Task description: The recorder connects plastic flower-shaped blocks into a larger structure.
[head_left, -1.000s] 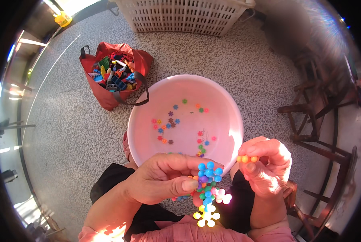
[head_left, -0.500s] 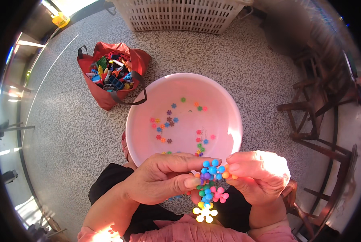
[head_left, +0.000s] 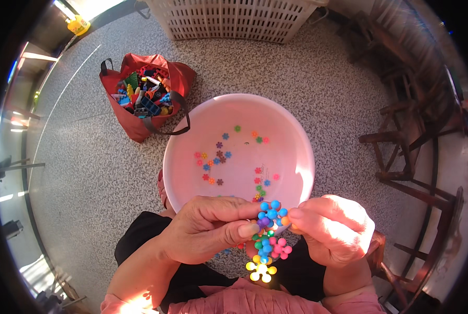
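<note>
Between thumb and fingers, my left hand (head_left: 207,230) grips a joined cluster of knobbed plastic building flowers (head_left: 264,242), with blue, purple, green and pink pieces. A yellow flower piece (head_left: 261,271), lit by the sun, hangs at its lower end. My right hand (head_left: 338,230) is closed in a pinch on an orange flower piece (head_left: 285,221), which is against the blue one at the top; the fingertips hide most of it. Beyond my hands stands a pink basin (head_left: 291,136), with several loose flower pieces (head_left: 221,155) scattered over its bottom.
A red bag (head_left: 134,125) full of mixed toy bricks (head_left: 147,97) stands left of the basin, one handle drooping near its rim. A pale slatted crate (head_left: 236,21) is at the far side. Dark wooden stools (head_left: 391,138) line the right. Speckled floor (head_left: 234,68) surrounds everything.
The cluster has shifted slightly left and up, and turned a little. My right fingers now cover more of the orange piece. A blurred dark shape at the upper right is gone.
</note>
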A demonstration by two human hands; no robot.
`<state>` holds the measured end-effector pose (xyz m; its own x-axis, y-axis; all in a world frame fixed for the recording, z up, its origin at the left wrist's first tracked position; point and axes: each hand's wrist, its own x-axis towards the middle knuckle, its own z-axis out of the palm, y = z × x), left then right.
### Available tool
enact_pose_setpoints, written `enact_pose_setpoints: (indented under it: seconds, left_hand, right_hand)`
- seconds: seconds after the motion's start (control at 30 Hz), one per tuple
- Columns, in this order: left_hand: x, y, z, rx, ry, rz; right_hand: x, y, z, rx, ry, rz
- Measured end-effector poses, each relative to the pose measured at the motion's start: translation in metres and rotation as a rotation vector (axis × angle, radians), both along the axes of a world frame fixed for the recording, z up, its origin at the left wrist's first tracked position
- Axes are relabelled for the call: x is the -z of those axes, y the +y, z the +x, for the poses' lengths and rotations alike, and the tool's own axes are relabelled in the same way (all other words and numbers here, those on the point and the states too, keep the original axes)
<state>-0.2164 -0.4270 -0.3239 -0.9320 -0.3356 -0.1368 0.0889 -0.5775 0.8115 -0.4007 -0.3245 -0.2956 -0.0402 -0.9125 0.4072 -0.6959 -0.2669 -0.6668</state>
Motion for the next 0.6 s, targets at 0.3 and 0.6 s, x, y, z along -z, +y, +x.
enact_pose_setpoints:
  seconds: [0.3,0.6]
  left_hand:
    - [-0.0043,0.0017,0.0024,-0.043,-0.123,0.147]
    - [0.0034,0.0028,0.0063,-0.014,-0.138,0.131]
  right_hand:
    - [0.0001,-0.0049,0.0058,0.009,0.090,-0.024]
    - [0.0039,-0.0046,0.0046,-0.063,0.088,-0.004]
